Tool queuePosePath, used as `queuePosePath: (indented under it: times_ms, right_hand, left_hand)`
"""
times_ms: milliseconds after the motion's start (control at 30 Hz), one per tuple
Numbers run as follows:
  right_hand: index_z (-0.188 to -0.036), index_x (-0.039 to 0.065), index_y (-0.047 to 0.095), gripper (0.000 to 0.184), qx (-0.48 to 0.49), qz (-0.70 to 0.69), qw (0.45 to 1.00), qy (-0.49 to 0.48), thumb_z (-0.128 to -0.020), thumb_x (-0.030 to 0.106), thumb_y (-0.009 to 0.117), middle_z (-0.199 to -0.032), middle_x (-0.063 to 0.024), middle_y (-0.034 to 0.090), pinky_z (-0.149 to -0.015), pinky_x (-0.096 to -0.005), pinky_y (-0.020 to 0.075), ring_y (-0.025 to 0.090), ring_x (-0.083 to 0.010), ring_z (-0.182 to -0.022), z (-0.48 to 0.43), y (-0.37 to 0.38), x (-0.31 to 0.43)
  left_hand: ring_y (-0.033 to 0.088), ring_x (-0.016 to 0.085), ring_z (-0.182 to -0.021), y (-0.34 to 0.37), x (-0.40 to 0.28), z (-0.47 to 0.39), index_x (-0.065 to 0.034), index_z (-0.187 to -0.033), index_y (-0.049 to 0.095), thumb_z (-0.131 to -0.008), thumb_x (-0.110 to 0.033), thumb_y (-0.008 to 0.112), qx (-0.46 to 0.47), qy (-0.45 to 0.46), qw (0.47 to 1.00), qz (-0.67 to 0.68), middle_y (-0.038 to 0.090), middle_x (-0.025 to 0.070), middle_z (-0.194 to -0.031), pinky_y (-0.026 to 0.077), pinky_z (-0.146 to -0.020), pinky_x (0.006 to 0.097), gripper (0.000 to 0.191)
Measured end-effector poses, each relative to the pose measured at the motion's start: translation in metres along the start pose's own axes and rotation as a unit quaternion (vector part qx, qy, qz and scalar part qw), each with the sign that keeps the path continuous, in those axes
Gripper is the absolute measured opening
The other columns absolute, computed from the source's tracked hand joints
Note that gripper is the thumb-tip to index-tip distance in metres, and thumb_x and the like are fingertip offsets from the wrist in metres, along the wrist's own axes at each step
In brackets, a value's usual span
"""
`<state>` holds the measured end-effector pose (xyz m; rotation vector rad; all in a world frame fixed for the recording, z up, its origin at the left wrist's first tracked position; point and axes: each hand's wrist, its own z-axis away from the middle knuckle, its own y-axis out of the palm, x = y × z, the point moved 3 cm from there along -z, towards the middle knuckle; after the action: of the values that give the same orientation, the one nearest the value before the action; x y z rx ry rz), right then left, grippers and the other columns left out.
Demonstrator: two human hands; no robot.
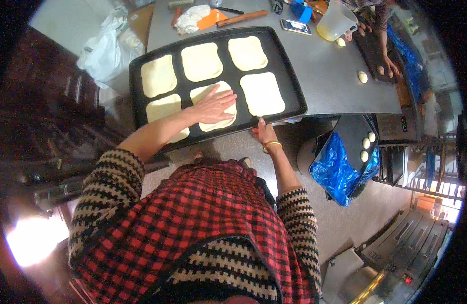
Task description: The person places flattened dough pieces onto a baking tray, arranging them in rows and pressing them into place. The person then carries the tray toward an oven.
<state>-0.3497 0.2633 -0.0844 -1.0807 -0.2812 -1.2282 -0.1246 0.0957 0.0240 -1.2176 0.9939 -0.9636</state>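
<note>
A black baking tray [286, 91] holds several flat, roughly square pieces of pale dough in two rows. My left hand [214, 104] lies palm down on the middle dough piece [205, 95] of the near row, fingers spread a little, and covers much of it. At the near rim, my right hand [264, 133] grips the tray, its thumb on top near the right dough piece [262, 94]. My left forearm partly hides the near-left dough piece [163, 108]. The tray's near edge juts out past the table.
Behind the tray on the metal table [324, 91] are a rolling pin [242, 18], an orange scraper [212, 19], a phone [295, 26] and a jug of yellow liquid [336, 22]. At right, another person's hand [390, 64] touches dough balls on a dark tray. Blue plastic [336, 163] hangs below.
</note>
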Motion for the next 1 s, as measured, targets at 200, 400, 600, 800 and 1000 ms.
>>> queuePosePath:
  times_ms: [200, 400, 600, 800, 1000]
  right_hand:
    - [-0.141, 0.000, 0.055, 0.062, -0.051, 0.068, 0.996, -0.016, -0.115, 0.052, 0.033, -0.130, -0.0451, 0.060, -0.105, -0.0646, 0.0497, 0.061, -0.0645, -0.118, 0.017, -0.005, 0.016]
    - [-0.131, -0.005, 0.064, 0.069, -0.034, -0.024, 0.999, 0.029, -0.115, 0.054, 0.033, -0.124, -0.0479, 0.063, -0.106, -0.0627, 0.0484, 0.060, -0.0614, -0.124, 0.011, -0.004, 0.013]
    - [-0.132, -0.009, 0.064, 0.073, -0.043, -0.040, 0.996, 0.062, -0.113, 0.056, 0.037, -0.129, -0.0463, 0.063, -0.110, -0.0602, 0.0474, 0.060, -0.0596, -0.128, -0.001, 0.002, -0.001]
    - [-0.124, 0.002, 0.075, 0.069, 0.011, 0.059, 0.998, 0.031, -0.113, 0.058, 0.036, -0.126, -0.0376, 0.070, -0.108, -0.0601, 0.0507, 0.066, -0.0527, -0.124, 0.032, -0.021, 0.037]
    - [-0.099, 0.007, 0.077, 0.029, -0.154, 0.261, 0.937, -0.175, -0.101, 0.035, 0.068, -0.098, -0.0167, 0.074, -0.088, -0.0493, 0.0574, 0.071, -0.0390, -0.099, 0.112, -0.017, 0.109]
  left_hand:
    - [0.023, 0.027, -0.167, -0.005, -0.022, 0.030, -0.0066, -0.168, 0.038, -0.104, -0.060, 0.060, 0.099, 0.088, 0.991, 0.017, 0.030, 0.0103, -0.178, 0.012, -0.135, 0.0656, 0.086]
    - [0.020, 0.026, -0.168, -0.007, -0.031, 0.034, -0.0064, -0.165, 0.045, -0.107, -0.060, 0.053, 0.014, 0.179, 0.984, -0.016, 0.032, 0.0100, -0.178, 0.008, -0.135, 0.0634, 0.079]
    - [0.007, 0.026, -0.170, 0.007, -0.034, 0.011, -0.0069, -0.172, 0.031, -0.109, -0.059, 0.049, 0.099, 0.108, 0.988, 0.057, 0.017, 0.0091, -0.183, 0.002, -0.136, 0.0619, 0.084]
    - [0.008, 0.027, -0.170, -0.018, -0.001, 0.049, -0.0063, -0.174, 0.022, -0.109, -0.048, 0.053, -0.040, 0.022, 0.989, 0.144, 0.013, 0.0113, -0.184, 0.001, -0.137, 0.0595, 0.083]
    - [0.012, 0.031, -0.170, -0.012, 0.012, 0.119, -0.0014, -0.170, 0.030, -0.106, -0.048, 0.058, 0.019, 0.049, 0.991, 0.125, 0.018, 0.0156, -0.182, 0.006, -0.136, 0.0604, 0.084]
